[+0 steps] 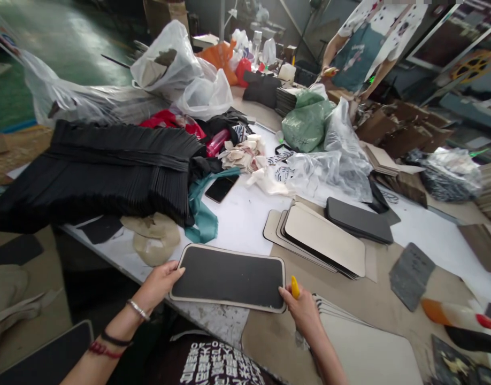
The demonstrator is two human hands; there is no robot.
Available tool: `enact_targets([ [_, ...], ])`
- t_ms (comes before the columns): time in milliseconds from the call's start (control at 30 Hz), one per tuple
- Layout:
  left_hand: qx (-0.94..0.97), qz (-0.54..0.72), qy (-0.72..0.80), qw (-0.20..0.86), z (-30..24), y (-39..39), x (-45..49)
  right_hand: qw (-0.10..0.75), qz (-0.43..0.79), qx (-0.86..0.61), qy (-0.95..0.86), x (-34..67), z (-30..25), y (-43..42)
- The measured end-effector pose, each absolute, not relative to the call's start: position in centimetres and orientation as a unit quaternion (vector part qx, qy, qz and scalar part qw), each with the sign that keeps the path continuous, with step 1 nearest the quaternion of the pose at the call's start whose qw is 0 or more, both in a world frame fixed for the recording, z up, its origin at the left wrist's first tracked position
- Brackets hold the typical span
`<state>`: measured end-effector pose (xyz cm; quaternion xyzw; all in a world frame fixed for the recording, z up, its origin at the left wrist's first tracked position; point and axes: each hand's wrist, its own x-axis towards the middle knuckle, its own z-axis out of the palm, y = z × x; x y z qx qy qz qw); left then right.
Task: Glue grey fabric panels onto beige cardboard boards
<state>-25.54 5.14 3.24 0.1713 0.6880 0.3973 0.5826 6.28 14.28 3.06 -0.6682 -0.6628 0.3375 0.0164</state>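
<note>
A flat rounded-corner panel, black on its upper face with a beige border, is held level at the table's front edge. My left hand pinches its left end, thumb on top. At the opposite end my right hand grips the right edge. A yellow tool end sticks up from that same hand; the rest of it is hidden. Beyond the panel lies a stack of beige rounded panels, beside a stack of black ones. Larger beige sheets lie fanned near my right forearm.
A long row of black pieces fills the left side. A phone, teal cloth and tape roll lie nearby. Plastic bags crowd the back. An orange-and-white bottle lies right. A co-worker stands across the table.
</note>
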Motion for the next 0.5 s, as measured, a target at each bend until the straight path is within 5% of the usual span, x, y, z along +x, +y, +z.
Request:
enact_targets([
  [500, 0.199, 0.339, 0.727, 0.563, 3.1, 5.9, -26.0, -0.028, 0.352, -0.681, -0.641, 5.6, 1.7, 14.3],
])
